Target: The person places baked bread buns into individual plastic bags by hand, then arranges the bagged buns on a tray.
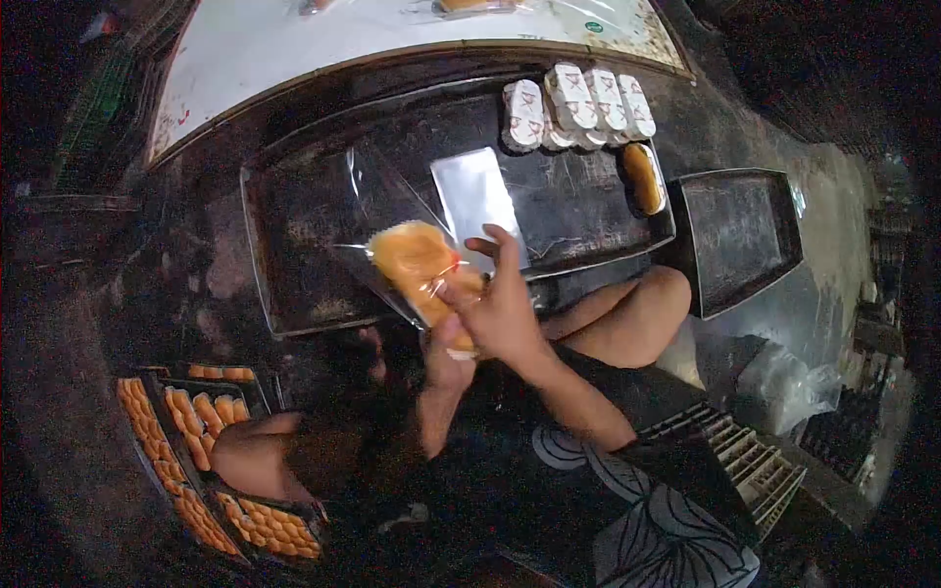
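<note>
A golden bread bun (412, 257) sits partly inside a clear plastic bag (365, 201), whose loose film spreads up and left. My left hand (449, 361) is closed around the bun's lower end. Over its right side, my right hand (498, 312) presses the bag and bread with the thumb side, while a couple of its fingers stick up and away. Just beyond my right hand lies a flat stack of shiny plastic bags (478, 191) on the dark metal tray (304, 225).
White packs with red print (578, 103) are piled at the tray's far right, beside a bun in a white holder (642, 181). Another dark tray (743, 240) stands to the right. Trays of buns (201, 421) sit lower left. A white table (392, 29) is ahead.
</note>
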Available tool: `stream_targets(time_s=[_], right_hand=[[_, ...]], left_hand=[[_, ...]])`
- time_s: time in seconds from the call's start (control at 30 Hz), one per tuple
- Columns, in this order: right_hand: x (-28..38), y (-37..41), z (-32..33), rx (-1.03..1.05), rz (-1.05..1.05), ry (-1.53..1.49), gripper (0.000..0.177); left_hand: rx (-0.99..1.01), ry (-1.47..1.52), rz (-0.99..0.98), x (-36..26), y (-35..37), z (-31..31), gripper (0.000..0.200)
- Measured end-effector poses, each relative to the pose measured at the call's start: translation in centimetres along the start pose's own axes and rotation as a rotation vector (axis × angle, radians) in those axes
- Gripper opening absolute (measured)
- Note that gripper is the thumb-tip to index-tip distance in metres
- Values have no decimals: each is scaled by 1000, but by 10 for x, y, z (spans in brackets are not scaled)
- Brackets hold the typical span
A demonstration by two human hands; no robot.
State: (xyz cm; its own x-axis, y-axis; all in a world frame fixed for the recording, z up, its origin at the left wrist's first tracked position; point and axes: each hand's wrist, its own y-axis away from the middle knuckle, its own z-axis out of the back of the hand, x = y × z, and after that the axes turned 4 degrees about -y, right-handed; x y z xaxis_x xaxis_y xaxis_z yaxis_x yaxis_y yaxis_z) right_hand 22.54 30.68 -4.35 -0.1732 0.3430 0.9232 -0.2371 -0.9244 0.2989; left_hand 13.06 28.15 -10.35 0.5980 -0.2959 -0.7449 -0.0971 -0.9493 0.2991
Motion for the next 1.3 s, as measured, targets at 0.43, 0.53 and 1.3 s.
stream_targets(time_s=[0.43,0.53,1.3], right_hand=[[60,-154,11,-433,950,226,45],[19,-115,7,-79,867,247,56],[-65,-130,-34,436,-88,-173,39]], left_hand=[[439,-1685,-234,99,-66,72,35],[554,-1764,-260,83,-78,69,15],[-241,-49,-82,-21,-112,59,42]])
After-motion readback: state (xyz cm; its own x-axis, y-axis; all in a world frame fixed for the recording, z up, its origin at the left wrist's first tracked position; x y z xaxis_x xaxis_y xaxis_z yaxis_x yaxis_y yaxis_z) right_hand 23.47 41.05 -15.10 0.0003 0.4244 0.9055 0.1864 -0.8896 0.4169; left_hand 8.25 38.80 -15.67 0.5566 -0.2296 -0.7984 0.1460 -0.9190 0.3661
